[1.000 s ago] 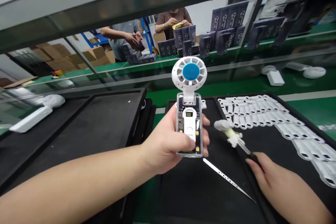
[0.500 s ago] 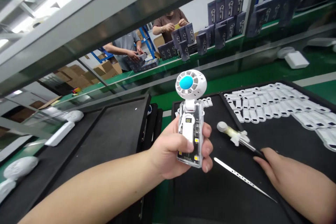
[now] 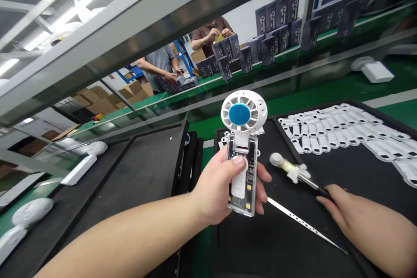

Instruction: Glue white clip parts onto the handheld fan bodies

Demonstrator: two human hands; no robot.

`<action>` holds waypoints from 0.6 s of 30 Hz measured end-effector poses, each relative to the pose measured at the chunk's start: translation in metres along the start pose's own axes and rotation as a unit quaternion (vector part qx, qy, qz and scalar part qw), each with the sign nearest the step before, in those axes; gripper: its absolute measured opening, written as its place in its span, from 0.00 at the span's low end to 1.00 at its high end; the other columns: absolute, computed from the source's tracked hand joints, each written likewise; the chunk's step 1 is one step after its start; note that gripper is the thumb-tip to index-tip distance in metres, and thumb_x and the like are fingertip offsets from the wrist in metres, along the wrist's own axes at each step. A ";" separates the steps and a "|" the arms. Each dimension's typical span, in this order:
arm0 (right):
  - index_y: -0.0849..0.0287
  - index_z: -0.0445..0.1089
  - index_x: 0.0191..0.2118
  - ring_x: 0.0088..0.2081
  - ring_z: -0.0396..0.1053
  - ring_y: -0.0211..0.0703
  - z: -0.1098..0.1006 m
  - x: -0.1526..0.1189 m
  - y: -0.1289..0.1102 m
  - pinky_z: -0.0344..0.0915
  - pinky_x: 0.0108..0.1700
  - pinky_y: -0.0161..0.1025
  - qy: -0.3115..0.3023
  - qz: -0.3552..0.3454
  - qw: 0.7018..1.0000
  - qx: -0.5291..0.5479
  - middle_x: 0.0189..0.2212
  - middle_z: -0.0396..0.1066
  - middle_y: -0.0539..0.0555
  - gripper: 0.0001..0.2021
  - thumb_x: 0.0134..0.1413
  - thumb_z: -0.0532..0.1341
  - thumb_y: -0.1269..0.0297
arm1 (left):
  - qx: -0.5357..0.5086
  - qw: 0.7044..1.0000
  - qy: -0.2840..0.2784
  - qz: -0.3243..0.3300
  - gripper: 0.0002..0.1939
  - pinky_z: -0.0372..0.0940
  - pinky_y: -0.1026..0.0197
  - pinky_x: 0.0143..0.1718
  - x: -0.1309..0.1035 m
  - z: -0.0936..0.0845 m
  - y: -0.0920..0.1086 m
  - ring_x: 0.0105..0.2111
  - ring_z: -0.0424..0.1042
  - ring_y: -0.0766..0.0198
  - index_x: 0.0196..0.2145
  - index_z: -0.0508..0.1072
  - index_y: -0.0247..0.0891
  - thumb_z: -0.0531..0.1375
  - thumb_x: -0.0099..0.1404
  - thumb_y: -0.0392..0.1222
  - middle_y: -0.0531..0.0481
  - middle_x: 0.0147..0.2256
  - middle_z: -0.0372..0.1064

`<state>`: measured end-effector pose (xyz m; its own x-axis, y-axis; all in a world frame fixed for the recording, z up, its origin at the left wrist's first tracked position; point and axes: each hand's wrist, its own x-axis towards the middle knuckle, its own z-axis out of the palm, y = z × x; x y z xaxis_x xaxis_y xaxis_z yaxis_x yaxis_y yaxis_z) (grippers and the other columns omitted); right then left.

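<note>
Upright in my left hand [image 3: 224, 182] is a small fan [image 3: 241, 173] with a white round head, a blue centre and a clear body showing circuit parts. The thumb lies over the upper part of the body, and the fingers wrap round its right side. At the right, my right hand [image 3: 339, 204] is closed on the dark handle of a metal rod tool [image 3: 309, 181], whose far end carries a pale wrapped tip and a white round end. A pointed white strip with holes [image 3: 302, 222] lies on the black tray below the tool.
White parts [image 3: 332, 130] lie in rows on the black tray [image 3: 260, 243]. Another black tray [image 3: 150, 160] is at the left, with white fans [image 3: 32, 213] beside it. Behind stand dark boxes [image 3: 228, 47], two people and a slanting metal beam [image 3: 130, 21].
The fan has moved slightly right and down, its head now facing more to the front. My left thumb has slid up the body, covering the small display. My right hand has hardly moved.
</note>
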<state>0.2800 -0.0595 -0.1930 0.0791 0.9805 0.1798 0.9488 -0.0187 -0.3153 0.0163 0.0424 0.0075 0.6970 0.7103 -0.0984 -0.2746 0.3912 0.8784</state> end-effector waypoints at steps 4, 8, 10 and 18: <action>0.54 0.65 0.34 0.19 0.70 0.45 0.002 -0.001 0.002 0.50 0.21 0.37 -0.013 0.010 1.000 0.004 0.18 0.68 0.49 0.14 0.66 0.52 0.52 | 0.005 1.000 0.013 0.000 0.25 0.71 0.61 0.20 0.001 -0.002 0.000 0.23 0.74 0.61 0.41 0.71 0.35 0.63 0.60 0.61 0.46 0.31 0.73; 0.54 0.65 0.34 0.19 0.70 0.45 0.003 0.000 0.001 0.50 0.21 0.38 -0.014 0.013 1.000 0.001 0.18 0.68 0.49 0.14 0.66 0.52 0.51 | 0.058 0.998 0.022 0.002 0.26 0.71 0.61 0.21 0.000 -0.002 0.001 0.21 0.71 0.63 0.32 0.72 0.32 0.64 0.58 0.63 0.46 0.27 0.70; 0.54 0.66 0.34 0.20 0.70 0.45 0.000 0.000 -0.002 0.52 0.21 0.38 -0.013 0.006 1.000 0.007 0.19 0.69 0.49 0.14 0.66 0.53 0.52 | 0.087 0.996 0.021 0.002 0.25 0.71 0.60 0.22 0.000 -0.002 0.001 0.22 0.70 0.63 0.31 0.72 0.33 0.65 0.58 0.62 0.46 0.25 0.69; 0.54 0.63 0.31 0.21 0.71 0.48 -0.023 -0.001 -0.025 0.54 0.24 0.40 -0.008 0.019 0.999 -0.028 0.21 0.69 0.50 0.12 0.66 0.52 0.57 | 0.063 0.997 0.050 0.014 0.15 0.73 0.55 0.30 -0.002 0.003 0.003 0.30 0.73 0.59 0.38 0.68 0.37 0.62 0.50 0.33 0.48 0.33 0.72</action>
<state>0.2629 -0.0641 -0.1633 0.1108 0.9818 0.1545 0.9608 -0.0661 -0.2691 0.0162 0.0402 0.0119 0.6195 0.7769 -0.1128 -0.2031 0.2975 0.9329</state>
